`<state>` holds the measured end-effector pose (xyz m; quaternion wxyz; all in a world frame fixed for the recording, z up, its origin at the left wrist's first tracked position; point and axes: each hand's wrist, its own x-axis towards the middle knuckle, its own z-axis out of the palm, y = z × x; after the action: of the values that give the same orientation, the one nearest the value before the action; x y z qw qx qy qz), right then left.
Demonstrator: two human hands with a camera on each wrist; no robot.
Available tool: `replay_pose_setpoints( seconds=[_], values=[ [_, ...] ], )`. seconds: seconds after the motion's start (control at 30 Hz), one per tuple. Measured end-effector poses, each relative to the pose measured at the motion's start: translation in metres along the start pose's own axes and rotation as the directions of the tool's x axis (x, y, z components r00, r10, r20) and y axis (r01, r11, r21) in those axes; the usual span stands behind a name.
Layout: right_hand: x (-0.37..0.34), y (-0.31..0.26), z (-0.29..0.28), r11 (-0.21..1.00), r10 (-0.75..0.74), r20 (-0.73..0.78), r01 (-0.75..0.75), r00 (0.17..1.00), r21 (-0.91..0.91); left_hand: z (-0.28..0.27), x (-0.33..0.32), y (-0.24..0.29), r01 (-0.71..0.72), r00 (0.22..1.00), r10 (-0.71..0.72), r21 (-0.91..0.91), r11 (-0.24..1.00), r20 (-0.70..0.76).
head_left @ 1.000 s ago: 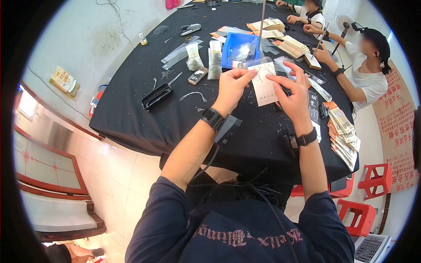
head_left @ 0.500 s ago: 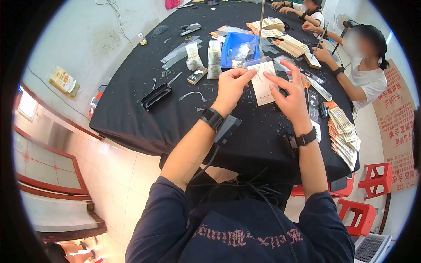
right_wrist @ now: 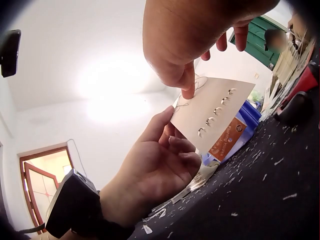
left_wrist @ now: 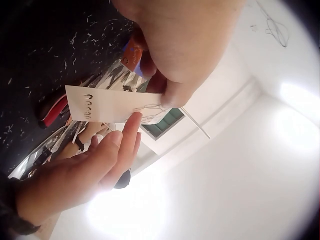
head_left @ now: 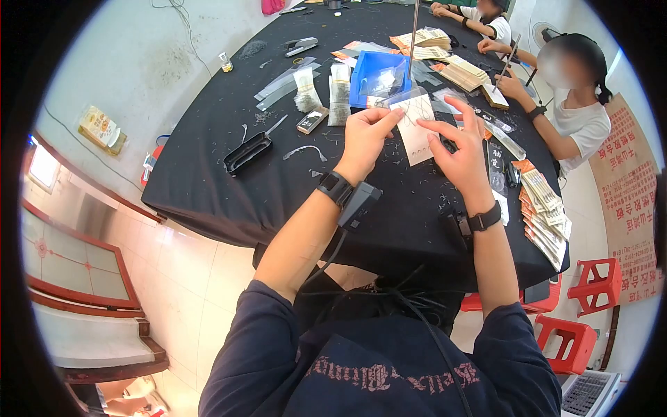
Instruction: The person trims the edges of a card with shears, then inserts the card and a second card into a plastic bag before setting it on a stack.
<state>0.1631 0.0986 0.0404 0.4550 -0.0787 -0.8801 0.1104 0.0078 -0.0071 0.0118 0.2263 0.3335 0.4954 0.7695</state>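
My left hand (head_left: 365, 135) pinches a pale card (head_left: 417, 144) by its upper left edge, thumb on the front and fingers behind. Small hooks (right_wrist: 210, 120) sit in a row along the card's lower end. Thin line (left_wrist: 147, 112) lies in loops across its upper part, close to the left thumb. The index fingertip of my right hand (head_left: 464, 149) touches the card's face over the line, as the right wrist view shows too. The right hand's other fingers are spread and hold nothing. Clear plastic shows at the card's top edge.
Behind the card stands a blue bin (head_left: 379, 75) with plastic bags. Bundled packets (head_left: 340, 94), an open black stapler (head_left: 249, 151) and a small box (head_left: 313, 120) lie left. Orange-and-white cards (head_left: 542, 212) are fanned at right. A red-handled tool (left_wrist: 54, 111) lies near the hands. Other people sit right.
The card has shifted slightly up and left with my left hand. My right index finger has moved a little left along the card's face.
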Motion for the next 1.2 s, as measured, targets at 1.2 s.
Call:
replay_pose_setpoints(
  seconds=[1.2],
  values=[
    [0.0007,0.0015,0.0,0.999,-0.007,-0.014,0.007,1.0,0.036,-0.0004,0.0009,-0.002,0.022,0.999,-0.022,0.028,0.999,0.029]
  ],
)
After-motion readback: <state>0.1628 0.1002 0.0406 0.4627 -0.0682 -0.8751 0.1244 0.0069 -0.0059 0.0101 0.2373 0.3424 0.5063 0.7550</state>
